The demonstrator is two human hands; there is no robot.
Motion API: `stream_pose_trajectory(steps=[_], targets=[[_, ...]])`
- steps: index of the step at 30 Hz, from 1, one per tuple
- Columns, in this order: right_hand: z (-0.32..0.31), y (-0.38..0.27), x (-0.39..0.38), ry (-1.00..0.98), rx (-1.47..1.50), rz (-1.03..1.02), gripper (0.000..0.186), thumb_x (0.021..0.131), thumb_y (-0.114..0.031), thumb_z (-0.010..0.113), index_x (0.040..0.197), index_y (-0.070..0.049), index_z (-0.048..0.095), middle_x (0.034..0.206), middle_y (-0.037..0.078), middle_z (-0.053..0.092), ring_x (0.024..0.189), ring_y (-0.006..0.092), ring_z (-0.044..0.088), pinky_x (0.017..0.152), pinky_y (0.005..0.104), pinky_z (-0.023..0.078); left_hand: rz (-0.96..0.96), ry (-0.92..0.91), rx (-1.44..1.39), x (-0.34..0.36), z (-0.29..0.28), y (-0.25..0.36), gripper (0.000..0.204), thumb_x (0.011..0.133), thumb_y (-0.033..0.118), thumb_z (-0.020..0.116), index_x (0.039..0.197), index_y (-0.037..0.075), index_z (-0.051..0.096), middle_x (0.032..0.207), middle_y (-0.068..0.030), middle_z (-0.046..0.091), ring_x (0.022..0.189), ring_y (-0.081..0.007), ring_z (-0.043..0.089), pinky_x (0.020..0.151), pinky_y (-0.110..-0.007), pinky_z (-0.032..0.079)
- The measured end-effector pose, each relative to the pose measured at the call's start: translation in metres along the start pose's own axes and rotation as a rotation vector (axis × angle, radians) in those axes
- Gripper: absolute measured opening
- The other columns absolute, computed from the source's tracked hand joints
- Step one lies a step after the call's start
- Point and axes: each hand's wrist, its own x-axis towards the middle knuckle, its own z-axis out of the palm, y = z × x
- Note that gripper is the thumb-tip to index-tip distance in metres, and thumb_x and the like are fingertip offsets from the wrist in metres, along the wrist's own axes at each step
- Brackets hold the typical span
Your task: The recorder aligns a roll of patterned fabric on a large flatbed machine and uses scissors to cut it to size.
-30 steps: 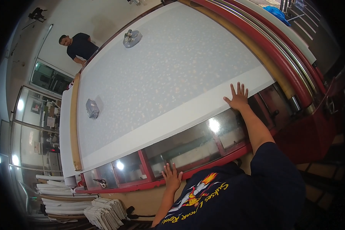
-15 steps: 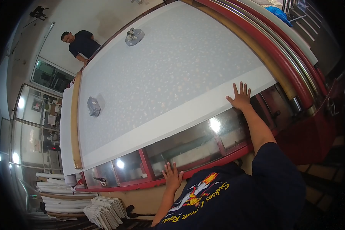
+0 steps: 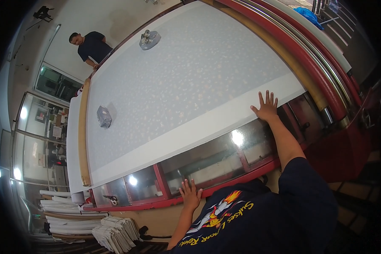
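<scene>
Here the patterned sheet [image 3: 178, 84] is touched on its white near border by the right hand [image 3: 266, 111], the nearer one, fingers fanned and nothing gripped, close to the worktop's [image 3: 199, 165] near right corner, with the sheet spread out leftward and away. At the near edge, off the sheet, the left hand [image 3: 191, 198] is rested, fingers likewise splayed. Counted on top: one sheet, two wrapped bundles [image 3: 150, 40], one pair of scissors [image 3: 113, 201].

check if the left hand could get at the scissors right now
Probably yes, with a sideways reach: the left hand is empty at the red edge, and nothing stands between it and the scissors farther left.
</scene>
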Motion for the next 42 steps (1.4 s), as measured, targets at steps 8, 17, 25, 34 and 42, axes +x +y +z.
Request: stream_pose_trajectory(steps=[8, 17, 25, 34, 42], targets=[[0.001, 0.001, 0.0, 0.0, -0.003, 0.009, 0.093, 0.092, -0.072, 0.038, 0.161, -0.02, 0.002, 0.166, 0.018, -0.005, 0.152, 0.0383, -0.008, 0.12, 0.0582, -0.003, 0.002, -0.001, -0.011, 0.0, -0.002, 0.001, 0.076, 0.099, 0.053, 0.048, 0.157, 0.009, 0.023, 0.161, -0.0264, 0.014, 0.15, -0.0467, 0.01, 0.115, -0.067, 0.01], [0.0, 0.002, -0.002, -0.009, -0.006, 0.016, 0.094, 0.092, -0.072, 0.039, 0.161, -0.019, 0.002, 0.166, 0.019, -0.004, 0.152, 0.0395, -0.007, 0.12, 0.0584, -0.003, 0.002, -0.006, -0.011, 0.0, -0.002, 0.001, 0.076, 0.099, 0.052, 0.048, 0.157, 0.009, 0.023, 0.162, -0.0263, 0.013, 0.149, -0.0469, 0.01, 0.115, -0.067, 0.01], [-0.002, -0.001, -0.003, -0.012, 0.002, 0.016, 0.092, 0.093, -0.071, 0.037, 0.161, -0.018, 0.003, 0.166, 0.018, -0.005, 0.152, 0.0389, -0.009, 0.12, 0.0588, -0.004, 0.004, 0.008, -0.009, -0.001, -0.001, 0.001, 0.076, 0.099, 0.051, 0.049, 0.157, 0.009, 0.023, 0.162, -0.0265, 0.013, 0.15, -0.0465, 0.01, 0.115, -0.067, 0.01], [0.006, -0.001, -0.003, -0.01, -0.003, 0.016, 0.091, 0.094, -0.069, 0.036, 0.161, -0.017, 0.002, 0.166, 0.019, -0.006, 0.152, 0.04, -0.009, 0.119, 0.0594, -0.005, 0.002, 0.011, 0.007, -0.001, -0.002, 0.001, 0.076, 0.099, 0.05, 0.049, 0.157, 0.01, 0.023, 0.162, -0.0263, 0.014, 0.15, -0.0458, 0.011, 0.116, -0.066, 0.01], [0.01, -0.008, -0.01, -0.025, -0.016, -0.015, 0.089, 0.095, -0.067, 0.036, 0.161, -0.018, 0.002, 0.165, 0.021, -0.006, 0.151, 0.0432, -0.01, 0.119, 0.061, -0.006, 0.001, 0.045, -0.069, 0.007, -0.018, 0.009, 0.074, 0.095, 0.047, 0.058, 0.154, 0.009, 0.033, 0.16, -0.0258, 0.019, 0.148, -0.0461, 0.015, 0.115, -0.067, 0.012]])
